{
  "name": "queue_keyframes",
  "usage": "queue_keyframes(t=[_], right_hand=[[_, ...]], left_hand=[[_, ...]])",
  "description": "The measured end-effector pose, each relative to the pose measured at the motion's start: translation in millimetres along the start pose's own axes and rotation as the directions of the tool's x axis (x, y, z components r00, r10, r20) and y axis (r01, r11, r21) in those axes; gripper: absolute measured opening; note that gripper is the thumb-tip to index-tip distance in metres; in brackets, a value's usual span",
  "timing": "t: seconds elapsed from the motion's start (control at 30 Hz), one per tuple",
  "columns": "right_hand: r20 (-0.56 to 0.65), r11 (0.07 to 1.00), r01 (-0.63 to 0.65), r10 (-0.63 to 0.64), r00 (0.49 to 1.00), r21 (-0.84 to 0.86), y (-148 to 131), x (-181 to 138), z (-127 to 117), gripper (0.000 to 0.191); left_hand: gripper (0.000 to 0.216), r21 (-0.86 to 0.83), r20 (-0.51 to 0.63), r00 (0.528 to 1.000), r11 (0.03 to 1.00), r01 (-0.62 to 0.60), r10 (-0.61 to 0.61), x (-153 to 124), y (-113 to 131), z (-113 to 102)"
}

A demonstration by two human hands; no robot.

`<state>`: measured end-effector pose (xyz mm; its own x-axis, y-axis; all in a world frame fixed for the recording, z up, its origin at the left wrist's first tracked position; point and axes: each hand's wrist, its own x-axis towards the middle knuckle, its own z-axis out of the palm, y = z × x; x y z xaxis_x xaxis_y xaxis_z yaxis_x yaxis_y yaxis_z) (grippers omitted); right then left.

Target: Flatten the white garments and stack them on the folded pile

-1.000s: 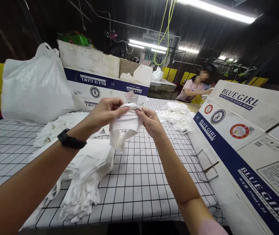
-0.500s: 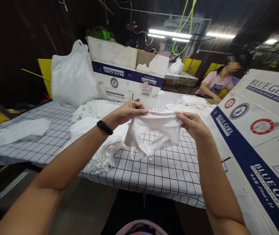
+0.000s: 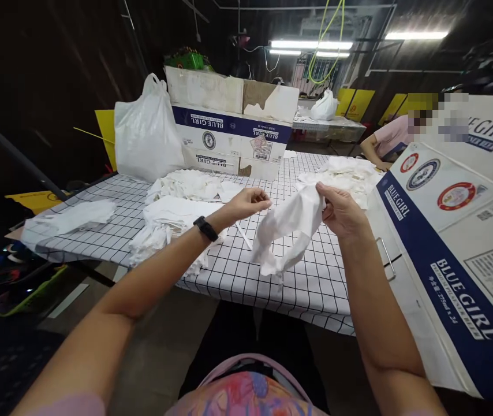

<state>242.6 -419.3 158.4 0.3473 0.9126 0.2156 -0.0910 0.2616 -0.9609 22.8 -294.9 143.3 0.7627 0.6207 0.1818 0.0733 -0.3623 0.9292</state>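
A thin white pair of briefs (image 3: pixel 292 225) hangs in the air above the checked table, its leg opening showing and its lower edge loose. My right hand (image 3: pixel 339 211) pinches it at the upper right corner between thumb and fingers. My left hand (image 3: pixel 253 203), with a black band on the wrist, is just left of the cloth and apart from it; its fingers are loosely curled with a gap to the thumb, holding nothing. Left of the briefs lies a layered stack of white cloth pieces (image 3: pixel 172 222), with a looser white heap (image 3: pixel 186 186) behind it.
A checked cloth covers the table (image 3: pixel 233 271). White and blue cartons stand at the back (image 3: pixel 229 136) and close at right (image 3: pixel 449 231). A full white plastic bag (image 3: pixel 145 138) sits back left. Another white pile (image 3: pixel 350 173) lies far right, near a co-worker (image 3: pixel 387 138).
My left hand has let go of the briefs' upper left edge. The briefs, stretched between both hands before, now hang slack from my right hand. The view has shifted slightly.
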Motion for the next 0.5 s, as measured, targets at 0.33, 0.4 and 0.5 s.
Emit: queue_keyframes(t=[0.33,0.4,0.5], right_hand=[[-0.084,0.996,0.035,-0.028,0.996,0.085,14,-21,0,0.033],[-0.109,0.994,0.038,-0.027,0.994,0.099,15,-26,-4,0.030],[-0.129,0.994,0.031,-0.018,0.992,0.100,19,-36,-12,0.027]], left_hand=[[0.061,-0.487,0.199,0.979,0.861,0.145,-0.052,-24,-5,72],[0.053,-0.597,0.111,0.992,0.793,0.119,-0.065,-17,-2,74],[0.043,-0.646,-0.002,0.997,0.761,0.056,-0.076,-7,4,71]])
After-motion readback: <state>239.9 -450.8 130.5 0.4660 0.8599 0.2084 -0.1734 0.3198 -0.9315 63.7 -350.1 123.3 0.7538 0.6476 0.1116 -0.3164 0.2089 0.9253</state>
